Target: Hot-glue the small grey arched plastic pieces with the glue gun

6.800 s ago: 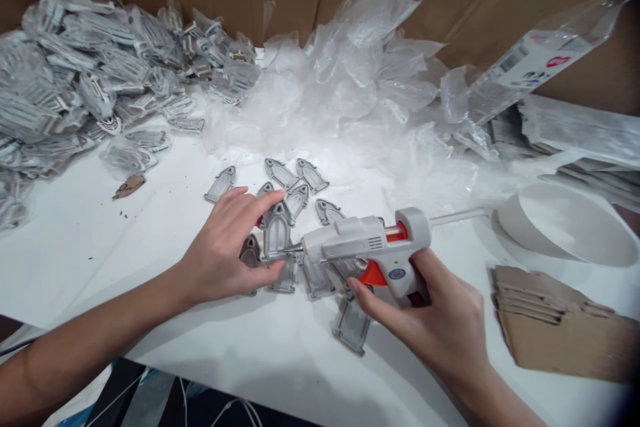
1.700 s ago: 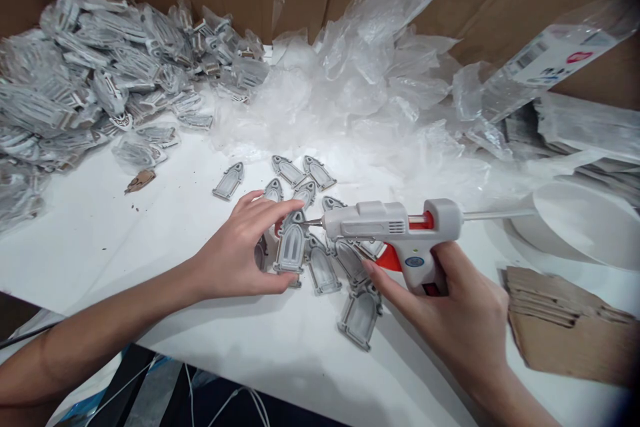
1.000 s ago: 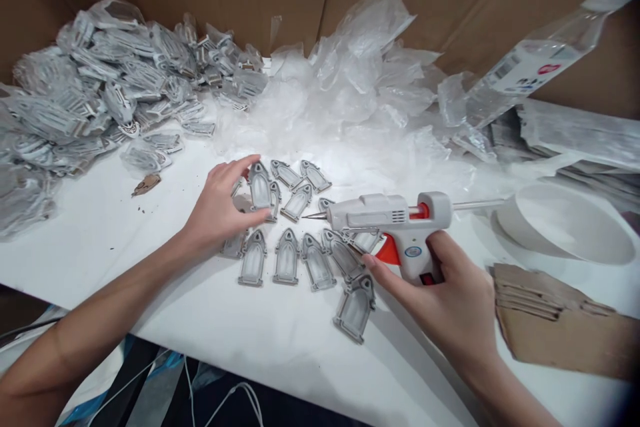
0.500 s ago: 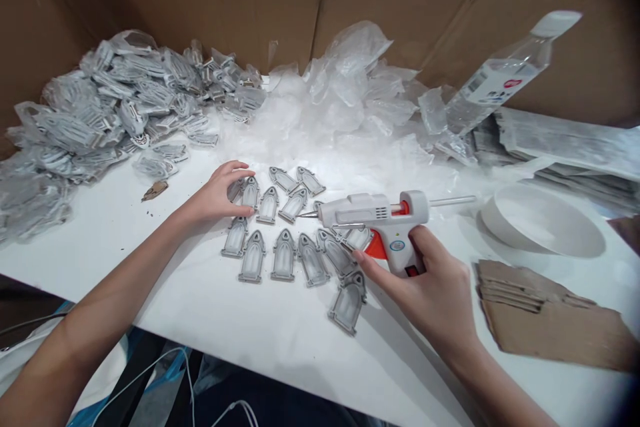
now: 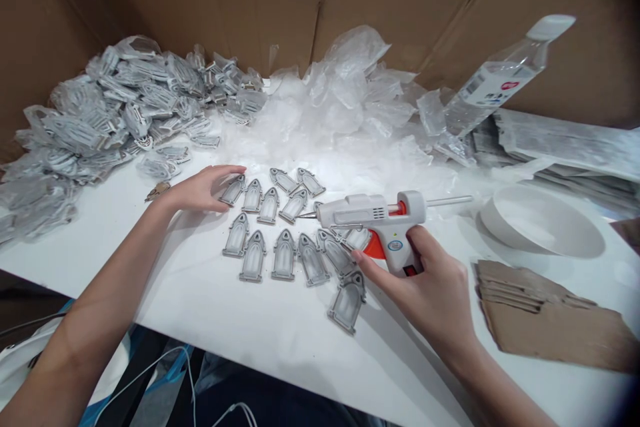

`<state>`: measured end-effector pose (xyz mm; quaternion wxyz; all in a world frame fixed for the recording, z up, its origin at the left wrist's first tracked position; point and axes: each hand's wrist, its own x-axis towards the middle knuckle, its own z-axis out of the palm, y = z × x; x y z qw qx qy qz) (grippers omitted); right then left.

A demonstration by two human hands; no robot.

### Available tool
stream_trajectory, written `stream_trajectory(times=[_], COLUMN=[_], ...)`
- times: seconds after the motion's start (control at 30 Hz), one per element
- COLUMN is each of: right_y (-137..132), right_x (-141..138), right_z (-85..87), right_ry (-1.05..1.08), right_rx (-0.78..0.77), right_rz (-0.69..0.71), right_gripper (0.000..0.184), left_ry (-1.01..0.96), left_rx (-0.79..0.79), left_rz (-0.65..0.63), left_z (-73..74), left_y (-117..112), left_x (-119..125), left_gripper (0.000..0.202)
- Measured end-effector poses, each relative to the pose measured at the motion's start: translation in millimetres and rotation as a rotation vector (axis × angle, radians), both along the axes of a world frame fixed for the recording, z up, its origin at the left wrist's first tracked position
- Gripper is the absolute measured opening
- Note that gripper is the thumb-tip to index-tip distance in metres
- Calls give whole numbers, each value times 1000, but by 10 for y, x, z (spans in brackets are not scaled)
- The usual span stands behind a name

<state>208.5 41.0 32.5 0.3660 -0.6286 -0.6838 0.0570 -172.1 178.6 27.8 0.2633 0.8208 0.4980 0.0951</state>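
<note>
My right hand (image 5: 440, 283) grips a white glue gun (image 5: 373, 213) by its handle, with the metal nozzle pointing left. A clear glue stick (image 5: 450, 201) pokes out of its back. My left hand (image 5: 207, 188) is open, thumb and fingers apart, around the left side of a grey arched window-shaped piece (image 5: 233, 191); I cannot tell whether it touches it. Several like pieces lie flat in loose rows, among them one arched piece (image 5: 283, 255) in the front row and another (image 5: 347, 303) nearest the table edge. The gun partly hides some of them.
Bagged grey pieces (image 5: 125, 100) are heaped at the back left. Crumpled clear plastic bags (image 5: 345, 93) lie at the back middle. A tilted plastic bottle (image 5: 500, 83), a white bowl (image 5: 585, 230) and torn cardboard (image 5: 560, 327) are at the right. Cardboard walls (image 5: 200, 0) stand behind.
My left hand has moved left, away from the neighbouring arched piece to the leftmost one. My right hand and the glue gun have barely moved.
</note>
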Motion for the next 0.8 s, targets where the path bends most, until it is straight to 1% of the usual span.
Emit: stream_trajectory(times=[0.2, 0.33, 0.4, 0.5, 0.57, 0.67, 0.73, 0.8], right_y=[0, 0, 2, 8, 11, 10, 6, -1], right_x=[1, -9, -15, -15, -11, -12, -21, -34], right_z=[-7, -15, -19, -18, -14, -11, -10, -7], right_ry=[-18, -15, -20, -38, -43, -33, -19, 0], right_rx=[23, 44, 64, 84, 96, 104, 94, 73], right_rz=[14, 30, 40, 53, 57, 54, 49, 43], right_gripper=[50, 50, 51, 51, 51, 51, 50, 50], left_ry=[-53, -34, -27, -48, -110, -285, -393, -460], left_rx=[-1, -40, -53, -7, 44, 136, 174, 167], left_rz=[44, 6, -8, 17, 50, 96, 107, 101], left_z=[39, 54, 43, 21, 22, 66, 108, 139], left_y=[-4, 5, 12, 8, -9, -67, -137, -232], left_x=[11, 22, 21, 23, 44, 134, 242, 383], left_gripper=[76, 83, 83, 81, 82, 80, 75, 75])
